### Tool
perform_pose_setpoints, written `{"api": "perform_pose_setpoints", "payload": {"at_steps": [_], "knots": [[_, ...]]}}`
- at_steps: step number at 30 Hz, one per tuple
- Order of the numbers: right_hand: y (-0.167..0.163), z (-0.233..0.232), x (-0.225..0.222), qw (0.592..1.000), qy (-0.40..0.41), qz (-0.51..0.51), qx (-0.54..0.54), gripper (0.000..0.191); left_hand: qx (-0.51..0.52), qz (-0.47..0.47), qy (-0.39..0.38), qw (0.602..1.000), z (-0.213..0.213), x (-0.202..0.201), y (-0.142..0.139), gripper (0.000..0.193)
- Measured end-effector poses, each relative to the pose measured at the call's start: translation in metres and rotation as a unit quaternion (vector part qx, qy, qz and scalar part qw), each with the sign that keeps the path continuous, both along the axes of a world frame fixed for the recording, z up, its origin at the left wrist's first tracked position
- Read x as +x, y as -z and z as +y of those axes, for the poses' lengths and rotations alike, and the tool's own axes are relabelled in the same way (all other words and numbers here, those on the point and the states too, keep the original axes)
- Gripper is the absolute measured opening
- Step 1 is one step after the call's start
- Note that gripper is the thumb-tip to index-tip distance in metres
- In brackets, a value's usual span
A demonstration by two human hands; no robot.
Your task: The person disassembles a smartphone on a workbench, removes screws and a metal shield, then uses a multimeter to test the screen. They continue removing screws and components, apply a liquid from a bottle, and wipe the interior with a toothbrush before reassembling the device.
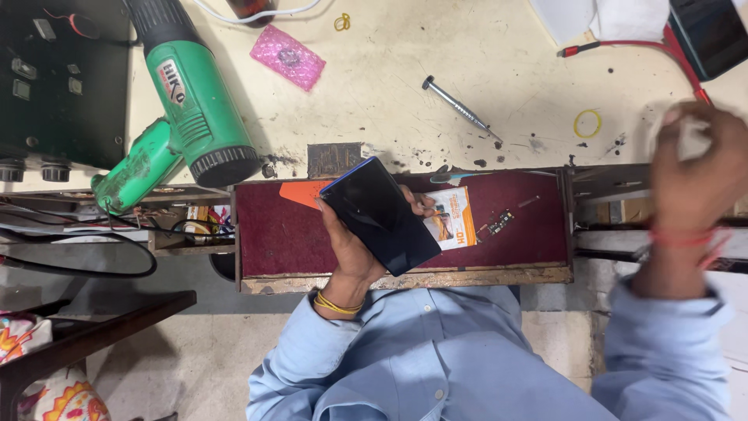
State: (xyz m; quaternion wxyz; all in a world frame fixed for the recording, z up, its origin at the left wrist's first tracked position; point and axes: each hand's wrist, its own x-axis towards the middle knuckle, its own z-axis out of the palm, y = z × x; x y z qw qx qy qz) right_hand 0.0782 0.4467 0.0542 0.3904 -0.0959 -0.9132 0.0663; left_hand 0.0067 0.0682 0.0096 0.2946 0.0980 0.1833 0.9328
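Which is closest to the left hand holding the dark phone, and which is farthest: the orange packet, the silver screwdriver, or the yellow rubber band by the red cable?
Measured from the left hand, which holds the phone:
1. Orange packet: on the maroon tray, just past the fingers.
2. Silver screwdriver: up on the pale bench top.
3. Yellow rubber band: farther along the bench, toward the blurred right hand.

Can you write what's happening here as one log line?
left hand: holds dark phone over maroon tray | right hand: raised, blurred | heat gun: on bench
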Motion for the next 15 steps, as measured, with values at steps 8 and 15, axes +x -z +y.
{"api": "perform_pose_setpoints", "payload": {"at_steps": [8,15], "knots": [[0.022,0.070,-0.018,0.968,0.101,-0.123,-0.194,0.028,0.013,0.002,-0.003,1.000,0.008,0.000,0.005,0.102],[0.025,0.092,0.018,0.911,0.063,-0.178,-0.367,0.030,-0.011,0.028,-0.014,0.999,0.002,-0.002,0.007,0.103]]}}
